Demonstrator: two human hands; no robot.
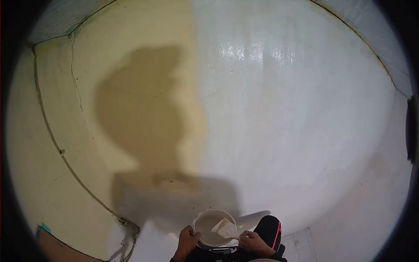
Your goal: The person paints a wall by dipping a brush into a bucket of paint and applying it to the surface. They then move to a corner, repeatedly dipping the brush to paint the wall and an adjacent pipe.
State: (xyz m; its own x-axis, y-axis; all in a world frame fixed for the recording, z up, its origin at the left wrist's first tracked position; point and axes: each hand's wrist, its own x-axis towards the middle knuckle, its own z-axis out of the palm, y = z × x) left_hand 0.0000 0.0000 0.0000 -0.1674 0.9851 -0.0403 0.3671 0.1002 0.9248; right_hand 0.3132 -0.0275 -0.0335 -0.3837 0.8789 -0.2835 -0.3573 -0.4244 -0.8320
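Observation:
My left hand (188, 239) grips the left rim of a round paint bucket (196, 218), thumb over the edge. Whitish paint shows inside it. In my right hand (254, 243) is the handle of a wide, flat paintbrush (226, 228), its pale bristles over the bucket's opening and pointing up and left. Ahead stands a wall with a yellow part (144, 26) on the left and a wet, whitish painted part (279, 109) on the right. The edge between the two runs roughly vertically.
A cable (48, 124) runs down the left wall to a small box (128, 225) low by the corner. Cracks mark the yellow surface. My knee (267, 231) in dark trousers is beside the bucket. A brown panel (61, 249) sits at lower left, and a dark object (411, 131) at the right edge.

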